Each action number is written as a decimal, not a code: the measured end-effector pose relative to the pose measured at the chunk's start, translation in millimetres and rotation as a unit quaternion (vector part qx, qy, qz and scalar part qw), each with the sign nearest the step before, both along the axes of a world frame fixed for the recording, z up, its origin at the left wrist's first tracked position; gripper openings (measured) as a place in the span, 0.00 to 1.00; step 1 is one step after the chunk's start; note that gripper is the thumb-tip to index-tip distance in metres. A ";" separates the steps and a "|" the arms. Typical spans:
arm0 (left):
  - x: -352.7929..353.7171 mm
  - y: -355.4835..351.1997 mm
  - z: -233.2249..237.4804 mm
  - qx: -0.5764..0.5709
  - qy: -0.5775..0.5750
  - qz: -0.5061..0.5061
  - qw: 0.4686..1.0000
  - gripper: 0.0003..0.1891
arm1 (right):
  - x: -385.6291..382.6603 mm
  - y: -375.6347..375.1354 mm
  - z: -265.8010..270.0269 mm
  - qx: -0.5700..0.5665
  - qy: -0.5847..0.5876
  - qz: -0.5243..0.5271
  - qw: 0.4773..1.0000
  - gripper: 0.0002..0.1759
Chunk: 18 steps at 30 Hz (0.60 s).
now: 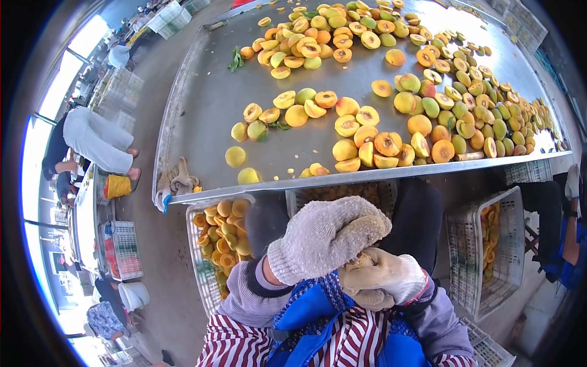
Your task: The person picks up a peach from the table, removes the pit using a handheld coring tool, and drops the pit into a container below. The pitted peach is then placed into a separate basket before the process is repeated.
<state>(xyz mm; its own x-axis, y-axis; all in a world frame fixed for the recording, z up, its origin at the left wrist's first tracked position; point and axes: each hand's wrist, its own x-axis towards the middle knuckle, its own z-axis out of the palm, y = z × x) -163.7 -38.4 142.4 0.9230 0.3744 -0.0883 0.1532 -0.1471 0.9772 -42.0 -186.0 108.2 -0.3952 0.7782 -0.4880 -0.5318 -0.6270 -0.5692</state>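
Observation:
My left hand (327, 235), in a grey knitted glove, is held above my lap with its fingers curled over. Just below and to its right, my right hand (385, 278), in a cream glove with a worn palm, is closed against it. The two hands touch. A tan, stained bit shows between them, and I cannot make out whether it is glove fabric or something held. Beyond the hands, halved peaches (373, 147) and whole ones lie on a metal table (208, 122).
A white crate (199, 257) of peach halves stands left of my legs; another crate (455, 263) stands to the right. Used gloves (177, 180) lie on the table's near left corner. A person (101, 137) bends over at the left, and another person's arm (572, 226) shows at the right.

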 end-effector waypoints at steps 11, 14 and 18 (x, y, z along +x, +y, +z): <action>9.2 -31.0 -21.5 -0.197 -0.211 0.111 0.951 0.30 | -1.7 -5.7 -13.9 0.024 0.296 -0.034 0.954 0.13; 17.3 -26.5 -18.9 -0.369 -0.128 0.152 0.908 0.27 | 4.1 -3.3 -13.9 0.057 0.249 0.049 0.965 0.15; 14.7 -21.8 -37.0 -0.359 -0.128 0.229 0.896 0.22 | 5.6 -3.2 -13.1 0.048 0.194 0.060 0.978 0.15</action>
